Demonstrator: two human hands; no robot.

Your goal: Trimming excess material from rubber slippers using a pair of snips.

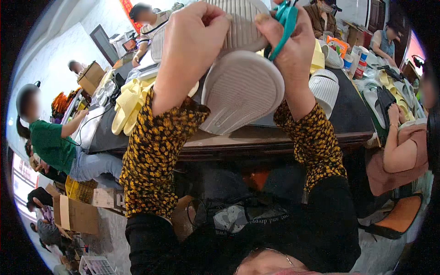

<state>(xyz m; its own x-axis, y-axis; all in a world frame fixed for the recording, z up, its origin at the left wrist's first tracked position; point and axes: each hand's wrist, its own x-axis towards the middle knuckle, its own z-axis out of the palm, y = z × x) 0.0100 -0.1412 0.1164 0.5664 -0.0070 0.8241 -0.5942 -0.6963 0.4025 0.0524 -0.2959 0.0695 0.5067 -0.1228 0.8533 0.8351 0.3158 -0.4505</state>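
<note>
Pinching a ribbed pale-grey slide sandal (243, 89), cropped above, with left hand (190, 43) and right hand (295, 52); clasping partly hidden teal-handled scissors (286, 22) in the latter.

Our left hand (195, 50) and right hand (298, 55) are bare. On both forearms we wear loose black sleeve covers (153, 160) with dense yellow flowers, ruffled at the wrists. Nearer, we have a black top (298, 229) with pale lettering (263, 222) across it and a thin necklace chain (289, 260) at the near edge.
</note>
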